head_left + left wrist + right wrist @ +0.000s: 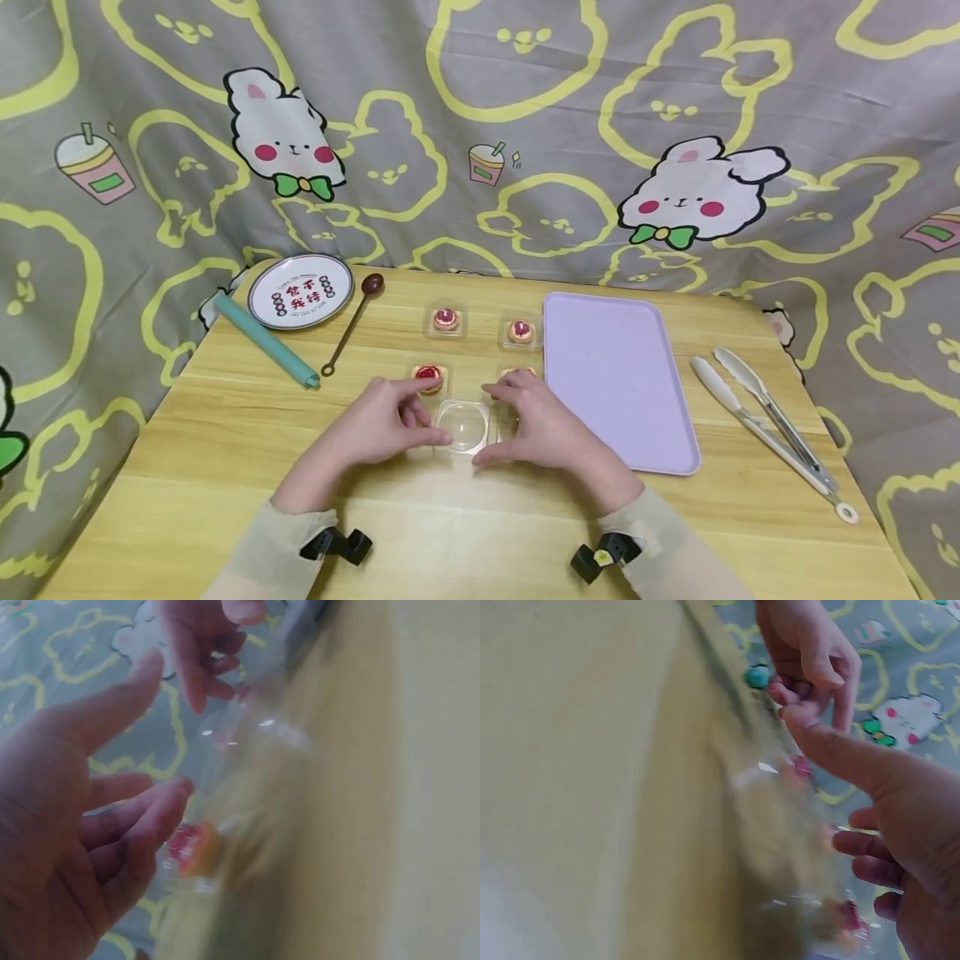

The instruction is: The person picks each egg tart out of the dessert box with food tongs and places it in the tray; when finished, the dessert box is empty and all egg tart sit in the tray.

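A clear plastic box [462, 427] with a round recess sits on the table between the hands. My left hand [386, 421] is at its left side, thumb by the near corner, index finger close to a red-topped tart [427, 377] in a clear box. Around the right side is my right hand [538, 423], thumb low and fingers extended, partly covering another boxed tart and a clear box [507, 423]. In the left wrist view the left fingers [142, 832] stand apart from the thumb and grip nothing. The right fingers [866, 844] likewise hold nothing.
Two more boxed tarts, one at back left [446, 319] and one at back right [520, 332], stand behind. A lilac tray [618, 383] and tongs [772, 425] lie right. Left are a plate [300, 292], a brown spoon [352, 321] and a rolled teal mat [266, 340].
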`<state>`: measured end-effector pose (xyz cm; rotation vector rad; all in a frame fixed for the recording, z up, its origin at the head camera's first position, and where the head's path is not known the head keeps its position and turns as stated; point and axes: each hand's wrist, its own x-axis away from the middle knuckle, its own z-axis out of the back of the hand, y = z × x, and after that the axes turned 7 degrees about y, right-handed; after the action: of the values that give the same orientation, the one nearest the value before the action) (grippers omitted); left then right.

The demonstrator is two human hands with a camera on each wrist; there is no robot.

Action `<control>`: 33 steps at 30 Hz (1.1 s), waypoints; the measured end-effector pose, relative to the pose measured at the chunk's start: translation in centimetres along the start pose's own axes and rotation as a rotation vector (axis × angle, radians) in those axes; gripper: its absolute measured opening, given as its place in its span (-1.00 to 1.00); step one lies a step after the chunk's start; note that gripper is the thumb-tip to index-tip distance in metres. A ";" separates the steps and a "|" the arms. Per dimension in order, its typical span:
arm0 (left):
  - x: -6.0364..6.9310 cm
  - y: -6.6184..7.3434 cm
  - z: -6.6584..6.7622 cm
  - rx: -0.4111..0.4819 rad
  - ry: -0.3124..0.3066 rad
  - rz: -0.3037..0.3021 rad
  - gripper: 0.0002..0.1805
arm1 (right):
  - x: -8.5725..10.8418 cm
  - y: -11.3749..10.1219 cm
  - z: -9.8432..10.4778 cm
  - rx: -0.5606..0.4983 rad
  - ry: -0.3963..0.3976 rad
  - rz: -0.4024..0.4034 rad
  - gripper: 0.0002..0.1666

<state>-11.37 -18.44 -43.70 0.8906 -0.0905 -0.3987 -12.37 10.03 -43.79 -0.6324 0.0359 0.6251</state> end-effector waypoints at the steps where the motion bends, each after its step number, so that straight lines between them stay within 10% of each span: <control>1: -0.2 0.2 0.2 -0.009 0.031 -0.006 -0.06 | -0.1 0.1 0.4 -0.020 0.007 -0.016 0.20; 7: -3.7 1.4 0.4 0.058 0.140 -0.025 -0.27 | -1.7 2.6 3.7 -0.116 0.073 -0.020 -0.08; 20: -13.6 2.7 -3.9 -0.045 0.049 0.085 -0.03 | -7.1 9.7 7.2 -0.119 0.042 -0.113 -0.26; 33: -16.6 2.2 -4.7 -0.041 -0.042 0.100 -0.03 | -9.1 12.0 6.7 -0.123 -0.101 -0.159 -0.16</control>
<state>-24.87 -7.54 -43.58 0.8342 -0.1649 -0.3252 -27.52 16.51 -42.87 -0.7138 -0.1467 0.5071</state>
